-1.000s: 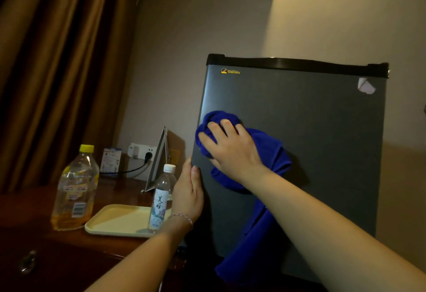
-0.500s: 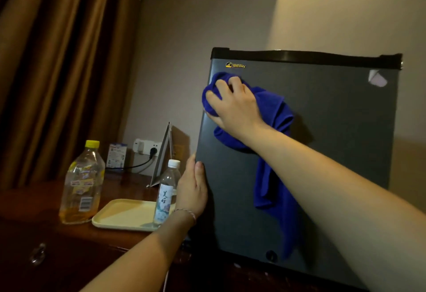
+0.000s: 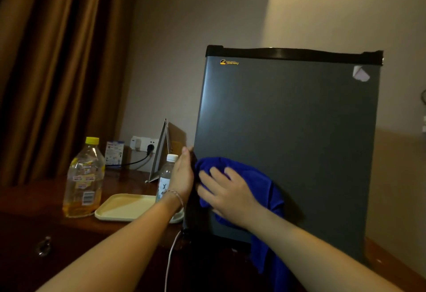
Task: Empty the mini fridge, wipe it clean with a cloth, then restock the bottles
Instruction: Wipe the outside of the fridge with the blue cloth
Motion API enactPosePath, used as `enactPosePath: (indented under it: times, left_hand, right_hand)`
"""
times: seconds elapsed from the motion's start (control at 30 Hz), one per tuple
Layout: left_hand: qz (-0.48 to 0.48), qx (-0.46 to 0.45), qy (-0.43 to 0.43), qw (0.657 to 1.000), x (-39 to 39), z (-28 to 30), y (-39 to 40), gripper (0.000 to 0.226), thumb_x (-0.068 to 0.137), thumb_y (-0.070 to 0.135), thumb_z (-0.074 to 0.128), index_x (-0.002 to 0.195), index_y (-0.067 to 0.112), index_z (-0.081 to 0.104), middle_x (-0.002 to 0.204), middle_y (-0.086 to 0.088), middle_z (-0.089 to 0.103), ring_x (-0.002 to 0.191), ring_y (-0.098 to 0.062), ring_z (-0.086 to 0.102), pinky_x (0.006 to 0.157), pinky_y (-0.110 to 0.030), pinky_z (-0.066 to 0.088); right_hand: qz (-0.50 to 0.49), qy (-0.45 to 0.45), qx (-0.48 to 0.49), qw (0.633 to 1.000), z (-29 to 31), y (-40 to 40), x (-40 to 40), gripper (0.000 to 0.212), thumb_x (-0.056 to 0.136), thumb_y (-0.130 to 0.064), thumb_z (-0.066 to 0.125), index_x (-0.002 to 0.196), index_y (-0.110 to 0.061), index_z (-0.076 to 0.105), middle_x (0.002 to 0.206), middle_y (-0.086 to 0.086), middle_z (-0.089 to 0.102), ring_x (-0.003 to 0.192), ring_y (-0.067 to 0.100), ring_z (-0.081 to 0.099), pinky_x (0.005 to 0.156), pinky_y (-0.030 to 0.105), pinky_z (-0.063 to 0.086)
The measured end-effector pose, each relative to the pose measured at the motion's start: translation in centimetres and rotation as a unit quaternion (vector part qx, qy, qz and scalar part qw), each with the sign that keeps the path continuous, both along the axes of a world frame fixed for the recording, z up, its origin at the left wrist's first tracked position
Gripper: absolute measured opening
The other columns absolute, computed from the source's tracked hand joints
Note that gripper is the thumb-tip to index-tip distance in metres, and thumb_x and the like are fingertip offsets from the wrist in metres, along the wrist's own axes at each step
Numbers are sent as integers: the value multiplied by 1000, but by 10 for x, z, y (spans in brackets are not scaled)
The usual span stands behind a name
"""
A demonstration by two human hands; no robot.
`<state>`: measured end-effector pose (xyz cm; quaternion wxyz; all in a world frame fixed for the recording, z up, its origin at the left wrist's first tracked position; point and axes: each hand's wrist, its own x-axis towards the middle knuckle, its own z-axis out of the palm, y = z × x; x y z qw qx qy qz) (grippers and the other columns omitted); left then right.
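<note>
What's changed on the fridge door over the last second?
The right hand swept the blue cloth up toward the logo, then down to the door's lower left, pressing it throughout. The left hand stayed on the fridge door's left edge; bottles and tray unmoved.

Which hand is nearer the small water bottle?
Left. The left hand rests on the fridge edge right beside the water bottle; the right hand presses the cloth farther off.

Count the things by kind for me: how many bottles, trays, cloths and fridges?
Bottles: 2, a big yellow-capped plastic bottle and a small white-capped clear bottle
Trays: 1, cream plastic tray
Cloths: 1, blue cloth
Fridges: 1, dark grey mini fridge
Total: 5
</note>
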<state>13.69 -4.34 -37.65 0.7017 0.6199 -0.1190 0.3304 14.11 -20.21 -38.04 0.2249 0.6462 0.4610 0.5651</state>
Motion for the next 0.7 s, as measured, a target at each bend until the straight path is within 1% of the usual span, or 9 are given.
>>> enactPosePath:
  times: [0.07, 0.13, 0.23, 0.33, 0.4, 0.47, 0.53, 0.63, 0.7]
  left_hand:
    - [-14, -8, 20, 1000, 5, -7, 0, 90, 71, 93, 32, 137, 35, 52, 137, 2, 58, 128, -17, 52, 113, -48, 35]
    - [-4, -5, 21, 1000, 4, -12, -4, 85, 76, 88, 32, 141, 36, 48, 143, 3, 52, 133, -17, 47, 115, -48, 32]
    - [40, 81, -22, 996, -2, -24, -11, 61, 96, 67, 22, 148, 38, 35, 148, 14, 43, 137, -2, 37, 115, -33, 28]
    - [67, 110, -46, 991, 1, -41, -13, 38, 104, 45, 21, 138, 40, 38, 126, 28, 50, 116, 24, 42, 101, -13, 34]
    - [104, 116, -60, 986, 5, -46, -14, 37, 106, 35, 21, 138, 35, 38, 120, 28, 50, 108, 29, 43, 93, -1, 35]
    - [138, 122, -77, 980, 9, -48, -15, 40, 106, 30, 22, 141, 27, 41, 120, 24, 52, 108, 29, 44, 88, 3, 33]
    - [152, 134, -80, 976, 12, -49, -12, 42, 106, 32, 23, 141, 24, 43, 122, 18, 54, 110, 24, 46, 92, -1, 35]
    - [171, 146, -76, 971, 14, -50, -5, 45, 107, 39, 21, 139, 23, 47, 123, 7, 59, 114, 1, 55, 101, -26, 45]
    - [175, 147, -75, 970, 15, -50, -6, 46, 107, 38, 21, 141, 21, 47, 123, 6, 58, 114, -3, 54, 101, -24, 44]
  right_hand:
    - [26, 3, -26, 999, -18, -9, 0, 28, 93, -22, 43, 104, -20, 69, 119, 7, 67, 109, 26, 61, 81, 38, 51]
    - [30, -7, -62, 998, -35, -17, 1, 25, 96, -24, 47, 107, -23, 69, 119, 3, 67, 110, 23, 59, 82, 37, 50]
    - [45, -8, -78, 996, -53, -31, 4, 33, 104, -17, 37, 111, -25, 69, 120, 1, 68, 109, 21, 60, 82, 36, 51]
    - [51, -30, -73, 996, -56, -36, 9, 34, 105, -14, 36, 115, -23, 67, 123, 3, 66, 110, 22, 59, 81, 37, 49]
    - [62, -45, -69, 995, -54, -37, 12, 29, 103, -13, 42, 117, -21, 67, 124, 5, 66, 110, 24, 58, 78, 39, 48]
    - [66, -46, -51, 995, -48, -47, 13, 32, 103, -12, 39, 117, -18, 67, 123, 7, 66, 108, 26, 57, 75, 40, 48]
    - [55, -61, -23, 996, -36, -63, 12, 39, 96, -11, 37, 119, -17, 68, 125, 7, 66, 108, 28, 55, 74, 40, 48]
    - [18, -88, 11, 996, -19, -90, 11, 50, 80, -23, 50, 127, -18, 64, 129, 7, 64, 109, 31, 50, 77, 43, 47]
    - [-21, -102, 20, 994, -8, -112, 13, 60, 72, -29, 59, 131, -21, 60, 132, 6, 61, 111, 31, 49, 80, 43, 42]
